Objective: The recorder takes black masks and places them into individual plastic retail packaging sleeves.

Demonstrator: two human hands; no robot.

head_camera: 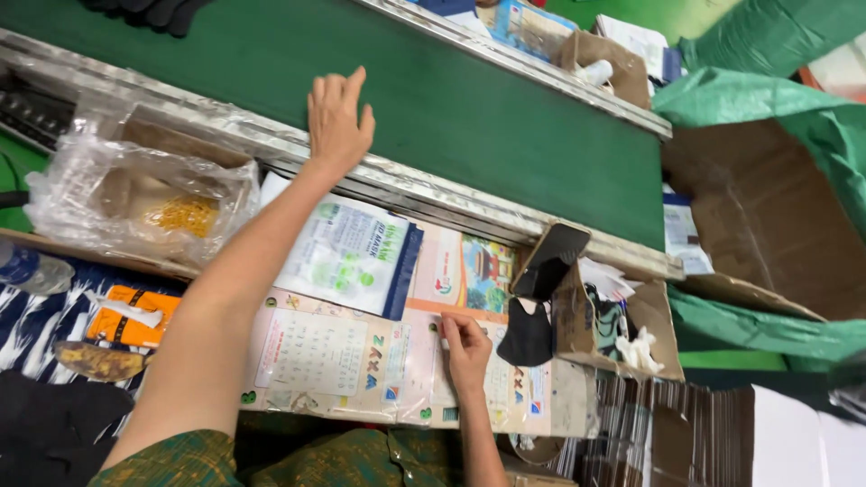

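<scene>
My left hand (338, 115) reaches out over the green conveyor belt (469, 108), fingers spread, holding nothing; its wrist is above the belt's metal edge rail (433, 194). My right hand (465, 348) rests with curled fingers on the paper-covered work surface (325, 361), which is lined with calendar sheets. It seems to pinch a small pale item, too small to identify. A white plastic packet (347, 252) with green print lies between the two hands.
A clear plastic bag (135, 194) holds a cardboard box with yellow pieces at left. A cardboard box (613, 325) with a black cloth and a dark phone (550, 260) leaning on it stands right. A large open carton (767, 216) and green sacks lie beyond.
</scene>
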